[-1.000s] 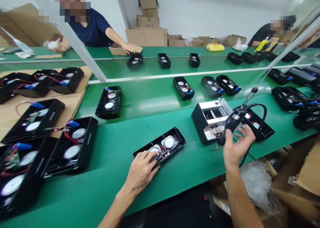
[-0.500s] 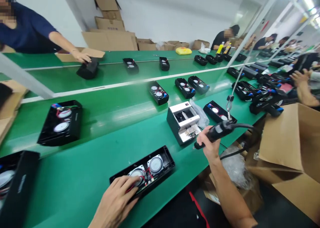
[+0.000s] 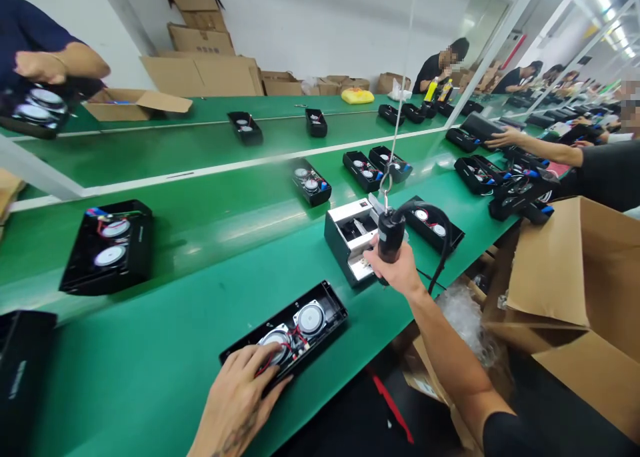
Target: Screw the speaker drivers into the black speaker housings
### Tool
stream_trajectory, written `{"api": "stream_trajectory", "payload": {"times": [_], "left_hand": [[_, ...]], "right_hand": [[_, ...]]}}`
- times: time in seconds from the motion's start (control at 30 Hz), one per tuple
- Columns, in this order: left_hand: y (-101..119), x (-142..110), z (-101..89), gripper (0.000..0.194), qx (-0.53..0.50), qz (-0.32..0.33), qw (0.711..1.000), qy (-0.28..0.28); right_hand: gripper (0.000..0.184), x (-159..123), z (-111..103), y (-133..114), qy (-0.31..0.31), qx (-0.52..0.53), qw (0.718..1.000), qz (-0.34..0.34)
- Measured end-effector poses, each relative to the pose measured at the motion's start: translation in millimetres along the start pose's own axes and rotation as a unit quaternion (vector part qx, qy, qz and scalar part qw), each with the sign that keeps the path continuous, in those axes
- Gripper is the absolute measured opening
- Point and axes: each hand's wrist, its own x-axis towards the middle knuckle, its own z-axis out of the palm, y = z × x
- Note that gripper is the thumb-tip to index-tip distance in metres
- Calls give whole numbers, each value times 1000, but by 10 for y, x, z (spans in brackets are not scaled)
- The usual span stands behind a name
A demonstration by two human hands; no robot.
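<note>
My left hand [image 3: 240, 393] lies on an open black speaker housing [image 3: 320, 317], its fingers over a round speaker driver [image 3: 276, 345] and red and black wires. A second driver [image 3: 310, 318] sits uncovered beside them. My right hand [image 3: 395, 270] grips a black electric screwdriver [image 3: 391, 237] upright, its tip hidden by my hand. A metal hook and cord [image 3: 386, 183] hold the screwdriver from above, and a black cable [image 3: 440, 233] curves away from it. The tool is above the belt, near a white-and-black machine [image 3: 350, 233].
Several open speaker housings [image 3: 107, 247] lie on the green conveyor belts [image 3: 150, 370]. A cardboard box [image 3: 550, 277] and bubble wrap [image 3: 465, 323] stand at my right. Co-workers sit along the line, and one hand [image 3: 505, 137] reaches across at the right.
My view has swung left. My right hand has brought the screwdriver from a tilted to an upright position. At upper left, a co-worker has lifted a speaker housing from the far belt.
</note>
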Motion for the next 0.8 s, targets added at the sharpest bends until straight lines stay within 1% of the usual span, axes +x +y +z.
{"api": "stream_trajectory", "payload": {"times": [0.03,0.07,0.1,0.2,0.23,0.3,0.4,0.43,0.5,0.57,0.63,0.7,0.8], "left_hand": [[17,2,6,31,6,-5,1000,3],[32,4,13,33,13,-9,1000,8],[45,6,21,35,18,-11,1000,12],[58,10,36,35,28,-8,999,20],[54,10,36,34,28,-5,999,20],[37,6,31,33,26,4,999,20],[7,-2,21,30,20,11,1000,19],[0,-4,19,29,19,10,1000,19],[-2,-6,21,28,18,5,1000,20],[12,-4,25,29,18,1,1000,20],[40,-1,27,33,19,-1,1000,18],[73,1,25,37,18,-7,1000,9],[113,-2,18,37,14,-20,1000,-8]], "right_hand": [[35,-44,-21,-23,-7,12,1000,7],[34,-74,-38,-48,1,29,1000,5],[34,-85,-48,-72,24,48,999,-8],[33,-8,-27,-107,121,87,985,-81],[32,41,-7,-104,138,87,982,-97],[31,141,34,-79,147,68,981,-105],[31,215,54,-27,120,27,989,-80],[32,207,47,-15,99,14,993,-60],[33,135,27,-7,37,-6,999,-10],[32,-3,27,-28,-27,14,999,39],[31,-182,69,-81,-65,82,993,59],[32,-364,161,-157,-71,166,983,40],[27,-574,370,-264,-64,247,966,-25]]}}
